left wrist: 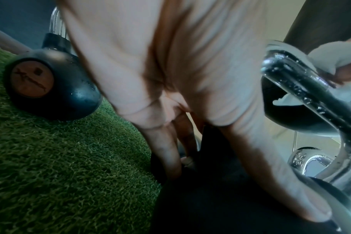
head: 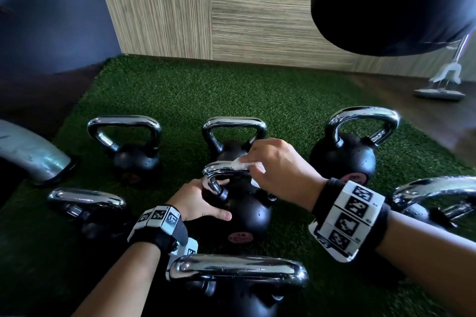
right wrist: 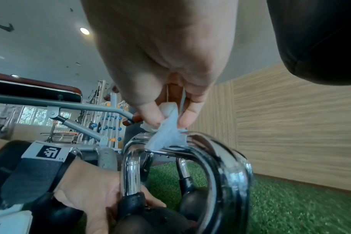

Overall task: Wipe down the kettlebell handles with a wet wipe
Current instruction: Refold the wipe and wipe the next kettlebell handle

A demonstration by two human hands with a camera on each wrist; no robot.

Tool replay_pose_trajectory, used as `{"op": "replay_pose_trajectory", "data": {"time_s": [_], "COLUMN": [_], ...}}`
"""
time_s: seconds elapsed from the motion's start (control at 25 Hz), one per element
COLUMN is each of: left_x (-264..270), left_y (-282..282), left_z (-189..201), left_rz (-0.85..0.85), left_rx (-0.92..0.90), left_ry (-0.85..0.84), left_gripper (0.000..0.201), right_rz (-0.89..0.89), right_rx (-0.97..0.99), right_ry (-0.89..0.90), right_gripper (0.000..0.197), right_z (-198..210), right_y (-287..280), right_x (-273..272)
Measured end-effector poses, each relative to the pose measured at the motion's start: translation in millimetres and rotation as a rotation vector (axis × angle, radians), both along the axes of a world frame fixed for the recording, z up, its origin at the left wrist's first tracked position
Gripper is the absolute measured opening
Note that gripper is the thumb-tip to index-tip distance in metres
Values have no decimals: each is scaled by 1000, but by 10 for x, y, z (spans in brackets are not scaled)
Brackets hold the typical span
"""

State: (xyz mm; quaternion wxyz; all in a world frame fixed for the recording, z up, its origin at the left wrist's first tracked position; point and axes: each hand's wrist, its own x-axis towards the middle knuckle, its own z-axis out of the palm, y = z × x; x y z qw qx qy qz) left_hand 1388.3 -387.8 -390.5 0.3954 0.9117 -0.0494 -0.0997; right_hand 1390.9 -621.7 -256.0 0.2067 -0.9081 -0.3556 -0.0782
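On the green turf stands a black kettlebell (head: 247,211) with a chrome handle (head: 221,170). My right hand (head: 253,161) pinches a white wet wipe (head: 240,163) and presses it on the handle's top bar. The right wrist view shows the wipe (right wrist: 168,134) held between thumb and fingers (right wrist: 182,117) on the handle (right wrist: 220,158). My left hand (head: 213,201) grips the kettlebell's body at the foot of the handle's left post, thumb lying on the black ball. In the left wrist view the palm (left wrist: 190,95) fills the middle, with the wet handle (left wrist: 303,85) and the wipe (left wrist: 327,58) at the right.
Several other chrome-handled kettlebells ring the middle one: at the back left (head: 136,152), back right (head: 345,152) and close in front (head: 237,273). A black punching bag (head: 386,2) hangs at the upper right. A grey metal leg (head: 31,152) lies left. A mop (head: 440,85) stands far right.
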Motion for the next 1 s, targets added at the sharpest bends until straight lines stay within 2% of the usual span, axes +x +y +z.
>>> {"op": "replay_pose_trajectory", "data": {"time_s": [0.16, 0.36, 0.44, 0.52, 0.6, 0.68, 0.8, 0.92, 1.0], "left_x": [-8, -8, -2, -13, -18, -24, -27, -35, -46], "left_y": [12, 16, 13, 3, -4, -9, -11, 3, -10], "left_z": [-25, -64, -75, -60, -51, -50, -69, -99, -84], "left_rz": [-5, 7, 5, 7, 11, 10, 17, 29, 31], "left_rx": [-11, -30, -26, -17, -16, -18, -39, -60, -59], "left_ry": [-8, -29, -38, -40, -41, -41, -26, -23, -29], "left_gripper": [96, 97, 101, 99, 93, 91, 97, 94, 91], "right_rz": [28, 121, 91, -21, -119, -131, -202, -354, -354], "right_rx": [-195, -409, -359, -330, -361, -344, -363, -289, -218], "right_ry": [-37, -102, -104, -46, -17, -9, 14, 143, 201], "right_gripper": [41, 45, 33, 27, 25, 25, 25, 11, 7], "right_z": [76, 101, 91, 55, 51, 83, 128, 72, 65], "right_y": [-264, -127, -223, -381, -445, -391, -320, -472, -554], "right_x": [-31, -182, -165, -86, -37, -57, -120, -26, 57]}}
